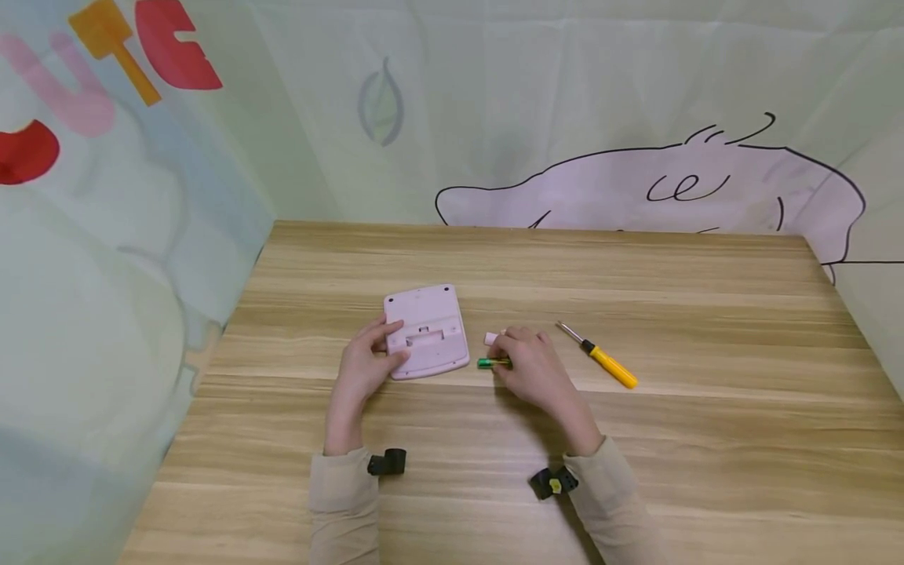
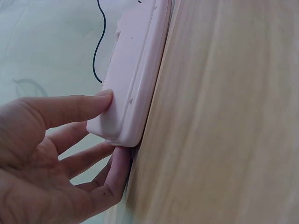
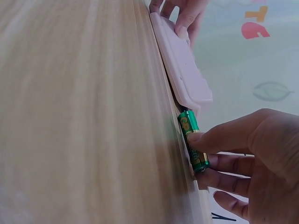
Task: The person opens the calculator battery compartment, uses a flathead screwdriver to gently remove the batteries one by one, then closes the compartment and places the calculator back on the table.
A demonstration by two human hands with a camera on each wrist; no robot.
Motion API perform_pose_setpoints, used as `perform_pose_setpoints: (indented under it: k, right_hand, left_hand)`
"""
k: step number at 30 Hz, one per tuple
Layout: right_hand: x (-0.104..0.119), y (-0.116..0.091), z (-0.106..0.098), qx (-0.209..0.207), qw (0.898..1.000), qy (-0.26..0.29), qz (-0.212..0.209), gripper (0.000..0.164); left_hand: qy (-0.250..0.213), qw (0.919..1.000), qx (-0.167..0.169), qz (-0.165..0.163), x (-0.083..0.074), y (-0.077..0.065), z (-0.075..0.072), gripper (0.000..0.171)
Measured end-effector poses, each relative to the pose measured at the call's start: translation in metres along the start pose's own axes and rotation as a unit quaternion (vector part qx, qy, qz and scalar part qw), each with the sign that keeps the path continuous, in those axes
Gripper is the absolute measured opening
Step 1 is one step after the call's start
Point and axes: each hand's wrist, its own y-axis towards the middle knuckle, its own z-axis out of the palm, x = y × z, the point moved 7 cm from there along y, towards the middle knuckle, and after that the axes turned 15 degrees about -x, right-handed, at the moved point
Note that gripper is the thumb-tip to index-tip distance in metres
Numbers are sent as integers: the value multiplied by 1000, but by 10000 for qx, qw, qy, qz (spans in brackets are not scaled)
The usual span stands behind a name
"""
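A pink calculator lies face down on the table, its battery slot uncovered. My left hand grips its left edge, thumb on the back and fingers round the side and underneath. Just right of the calculator, my right hand pinches a green battery between thumb and fingers, low over the table. In the head view the battery's right end is hidden by the fingers. A small pink piece shows beside the right fingertips, partly covered by the hand.
A screwdriver with a yellow handle lies to the right of my right hand, its tip pointing away to the left. The wooden table ends at a printed cloth backdrop behind and on the left.
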Motion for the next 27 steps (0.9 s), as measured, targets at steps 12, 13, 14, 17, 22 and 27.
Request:
perform_pose_setpoints:
  k: [12, 13, 14, 17, 22, 27]
  right_hand:
    - [-3, 0, 1, 35, 10000, -77, 4, 11]
    - [-3, 0, 1, 33, 10000, -79, 0, 11]
    - [-3, 0, 1, 31, 10000, -83, -4, 11]
    - [-3, 0, 1, 21, 9999, -101, -11, 11]
    - [-3, 0, 0, -2, 9999, -112, 0, 11]
    - [-3, 0, -1, -25, 9999, -106, 48, 11]
  left_hand:
    - [-33, 10000, -9, 0, 1, 0, 1, 52]
    - [-40, 10000, -11, 2, 1, 0, 1, 52]
    - [-42, 10000, -13, 5, 1, 0, 1, 51]
    - [-63, 10000, -23, 3, 0, 0, 1, 51]
    - [-67, 10000, -25, 9, -1, 0, 0, 51]
    - [-21, 10000, -16, 9, -1, 0, 0, 51]
